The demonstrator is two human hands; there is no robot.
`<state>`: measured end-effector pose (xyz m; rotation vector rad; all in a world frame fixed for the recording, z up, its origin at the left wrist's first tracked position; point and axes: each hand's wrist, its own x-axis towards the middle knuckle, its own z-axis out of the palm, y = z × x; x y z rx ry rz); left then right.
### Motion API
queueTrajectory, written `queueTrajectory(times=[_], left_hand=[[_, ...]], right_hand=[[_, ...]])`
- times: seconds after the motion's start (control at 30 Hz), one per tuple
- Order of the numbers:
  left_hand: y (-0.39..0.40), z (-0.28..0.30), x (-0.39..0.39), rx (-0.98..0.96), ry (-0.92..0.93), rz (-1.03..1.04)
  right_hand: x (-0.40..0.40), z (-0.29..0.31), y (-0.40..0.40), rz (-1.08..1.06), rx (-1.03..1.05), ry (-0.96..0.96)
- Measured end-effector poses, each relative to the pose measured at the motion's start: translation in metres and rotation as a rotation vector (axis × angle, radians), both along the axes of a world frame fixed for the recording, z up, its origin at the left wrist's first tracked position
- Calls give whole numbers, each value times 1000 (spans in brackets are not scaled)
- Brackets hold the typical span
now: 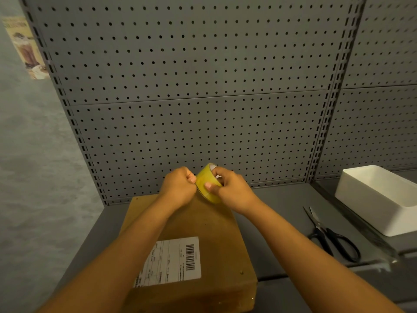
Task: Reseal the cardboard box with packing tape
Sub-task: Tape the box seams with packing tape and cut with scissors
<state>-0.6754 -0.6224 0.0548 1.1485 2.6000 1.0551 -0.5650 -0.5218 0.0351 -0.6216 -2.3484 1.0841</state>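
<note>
Head view: we hold the tape roll (pixel 208 185) above the far end of the cardboard box (pixel 191 240).
Right hand (pixel 230 188): clamped round the roll, thumb on its face.
Left hand (pixel 178 187): curled, seemingly pinching the tape's end.
Handling: we judge the roll light and rigid, the film sticky; grip it by the core.
Scissors (pixel 327 236): right of the box.

A shop or stockroom: grey pegboard shelving (pixel 191 86) with slotted uprights fills the frame above a metal shelf (pixel 282 211).

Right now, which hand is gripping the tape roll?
The right hand grips the tape roll, thumb across it; the left hand only pinches at its edge.
</note>
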Motion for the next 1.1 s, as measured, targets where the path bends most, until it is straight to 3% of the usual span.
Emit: queueTrajectory(times=[0.3,0.47,0.9,1.1], left_hand=[[-3,4,-2,6,-176,-101],[-6,1,-6,199,-356,-71],[-7,-9,-10,217,-183,-24],[-4,-6,-8,128,-221,-60]], right_hand=[[4,0,2,-4,18,2],[3,3,3,-2,-16,4],[2,4,-1,6,-1,-29],[1,6,-6,-21,90,-43]])
